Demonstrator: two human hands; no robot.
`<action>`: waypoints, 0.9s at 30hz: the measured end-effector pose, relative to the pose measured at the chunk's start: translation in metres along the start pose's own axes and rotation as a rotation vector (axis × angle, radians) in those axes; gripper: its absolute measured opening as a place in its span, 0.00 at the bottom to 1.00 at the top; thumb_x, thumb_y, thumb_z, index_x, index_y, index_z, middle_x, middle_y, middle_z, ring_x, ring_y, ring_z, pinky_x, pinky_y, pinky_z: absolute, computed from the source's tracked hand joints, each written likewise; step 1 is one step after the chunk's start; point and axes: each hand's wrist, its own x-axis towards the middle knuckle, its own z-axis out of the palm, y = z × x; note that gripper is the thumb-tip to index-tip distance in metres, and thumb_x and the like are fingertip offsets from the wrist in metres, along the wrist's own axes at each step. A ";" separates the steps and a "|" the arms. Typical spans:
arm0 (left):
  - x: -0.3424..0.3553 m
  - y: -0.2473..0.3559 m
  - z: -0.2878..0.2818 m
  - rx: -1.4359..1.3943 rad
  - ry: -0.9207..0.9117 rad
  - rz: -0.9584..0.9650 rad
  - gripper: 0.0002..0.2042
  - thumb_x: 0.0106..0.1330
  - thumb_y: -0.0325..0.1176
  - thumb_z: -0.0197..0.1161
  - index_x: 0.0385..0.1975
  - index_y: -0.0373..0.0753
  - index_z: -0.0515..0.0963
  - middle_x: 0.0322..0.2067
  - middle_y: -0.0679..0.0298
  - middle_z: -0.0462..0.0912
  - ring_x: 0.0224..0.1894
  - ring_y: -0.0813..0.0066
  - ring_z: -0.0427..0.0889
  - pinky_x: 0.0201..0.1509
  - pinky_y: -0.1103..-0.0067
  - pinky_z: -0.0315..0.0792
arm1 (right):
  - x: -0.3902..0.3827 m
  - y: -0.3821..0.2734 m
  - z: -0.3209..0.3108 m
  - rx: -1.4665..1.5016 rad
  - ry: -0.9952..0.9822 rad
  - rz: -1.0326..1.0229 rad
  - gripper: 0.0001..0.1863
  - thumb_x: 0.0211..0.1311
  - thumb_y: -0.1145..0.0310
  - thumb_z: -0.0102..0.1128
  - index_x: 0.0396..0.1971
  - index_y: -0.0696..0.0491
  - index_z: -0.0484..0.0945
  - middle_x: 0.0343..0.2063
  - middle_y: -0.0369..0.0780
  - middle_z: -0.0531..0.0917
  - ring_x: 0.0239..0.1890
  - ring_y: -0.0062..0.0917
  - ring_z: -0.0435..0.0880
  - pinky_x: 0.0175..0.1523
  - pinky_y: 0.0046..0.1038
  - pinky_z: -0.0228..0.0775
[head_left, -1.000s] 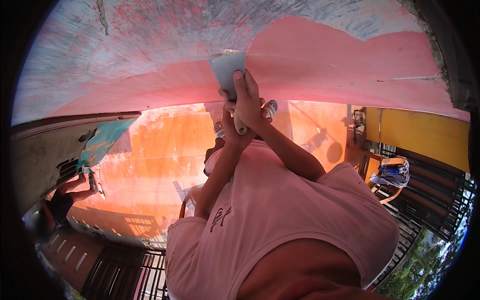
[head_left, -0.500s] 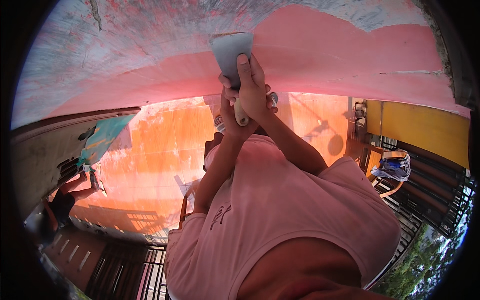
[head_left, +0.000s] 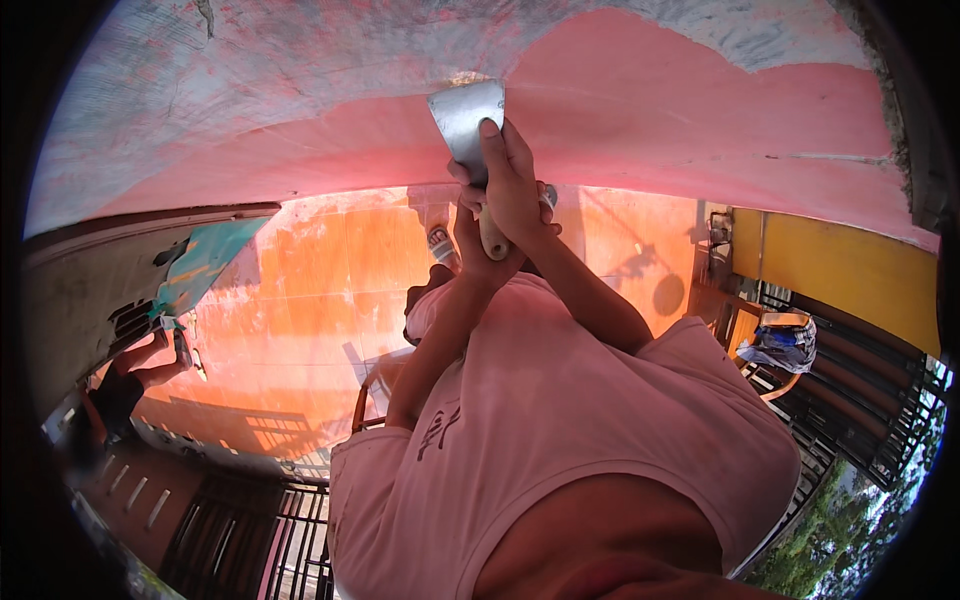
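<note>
Both hands are sitting higher than half a second ago, scraper blade further up the surface. Right hand (head_left: 512, 190) is wrapping tight round the scraper (head_left: 468, 118), forefinger lying along the blade. Left hand (head_left: 478, 250) is clasping the wooden handle from below, closed. Metal blade is pressing flat against the pink painted surface (head_left: 680, 110), at its edge with the grey patch (head_left: 250, 90). Orange tiled floor (head_left: 300, 320) lying behind, well apart.

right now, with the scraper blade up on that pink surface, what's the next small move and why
Probably keep pushing the scraper a little further up the pink surface. Both hands, right hand above left hand, clasp its handle, the blade lies flat on the paint, and grey scraped patches border the pink just above the blade.
</note>
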 end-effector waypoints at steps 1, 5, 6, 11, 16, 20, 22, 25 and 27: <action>0.000 0.000 -0.003 -0.032 -0.044 -0.006 0.31 0.70 0.63 0.41 0.56 0.40 0.68 0.46 0.56 0.74 0.41 0.59 0.76 0.44 0.63 0.73 | -0.004 -0.005 -0.002 0.002 -0.014 0.030 0.14 0.76 0.57 0.43 0.44 0.52 0.66 0.22 0.34 0.70 0.16 0.12 0.61 0.16 0.16 0.46; 0.005 0.004 -0.020 -0.093 -0.105 -0.036 0.32 0.68 0.60 0.42 0.57 0.38 0.69 0.47 0.55 0.76 0.42 0.56 0.78 0.49 0.59 0.74 | -0.001 0.003 0.000 0.052 0.000 -0.008 0.14 0.77 0.57 0.43 0.45 0.53 0.67 0.22 0.33 0.69 0.18 0.12 0.63 0.16 0.15 0.46; 0.006 0.004 -0.022 -0.091 -0.093 -0.045 0.32 0.68 0.60 0.42 0.57 0.37 0.69 0.47 0.55 0.76 0.42 0.56 0.78 0.49 0.60 0.74 | -0.001 0.003 0.000 0.088 0.015 -0.010 0.14 0.77 0.57 0.42 0.45 0.53 0.67 0.22 0.33 0.69 0.18 0.11 0.63 0.16 0.15 0.45; 0.009 -0.003 -0.033 -0.087 -0.086 -0.024 0.32 0.68 0.59 0.42 0.57 0.36 0.68 0.46 0.54 0.76 0.42 0.56 0.78 0.49 0.59 0.73 | 0.003 0.009 -0.010 0.004 -0.046 -0.043 0.14 0.77 0.58 0.42 0.46 0.53 0.66 0.22 0.34 0.69 0.15 0.12 0.60 0.16 0.15 0.45; 0.012 -0.001 -0.038 -0.036 -0.018 -0.015 0.31 0.68 0.59 0.42 0.57 0.36 0.68 0.45 0.53 0.76 0.41 0.54 0.79 0.48 0.59 0.73 | 0.006 0.016 -0.016 0.031 -0.033 -0.049 0.13 0.77 0.59 0.42 0.46 0.54 0.66 0.22 0.35 0.70 0.14 0.12 0.58 0.16 0.15 0.45; 0.016 -0.001 -0.042 -0.071 -0.050 -0.019 0.32 0.67 0.59 0.42 0.56 0.36 0.69 0.45 0.53 0.77 0.41 0.53 0.80 0.48 0.59 0.73 | 0.009 0.020 -0.020 0.036 -0.064 -0.058 0.14 0.78 0.59 0.42 0.46 0.54 0.66 0.23 0.36 0.70 0.15 0.12 0.59 0.16 0.16 0.46; 0.014 -0.003 -0.036 -0.088 -0.031 -0.026 0.32 0.67 0.60 0.42 0.55 0.36 0.69 0.44 0.53 0.77 0.41 0.53 0.80 0.48 0.59 0.73 | 0.007 0.016 -0.020 0.030 -0.070 -0.031 0.14 0.78 0.58 0.41 0.48 0.55 0.66 0.23 0.36 0.70 0.15 0.12 0.60 0.16 0.16 0.46; 0.015 -0.001 -0.020 -0.072 -0.042 -0.033 0.32 0.67 0.60 0.42 0.55 0.36 0.69 0.43 0.53 0.77 0.41 0.53 0.79 0.48 0.59 0.72 | 0.005 -0.003 -0.014 0.001 -0.072 -0.032 0.15 0.78 0.58 0.40 0.50 0.55 0.66 0.23 0.35 0.70 0.16 0.12 0.61 0.16 0.15 0.47; 0.024 0.007 -0.010 -0.030 -0.160 -0.041 0.32 0.67 0.61 0.42 0.54 0.36 0.70 0.42 0.53 0.78 0.41 0.53 0.79 0.48 0.60 0.72 | 0.006 -0.018 -0.003 -0.017 -0.111 -0.136 0.16 0.78 0.58 0.40 0.51 0.55 0.66 0.23 0.35 0.71 0.17 0.12 0.62 0.17 0.15 0.48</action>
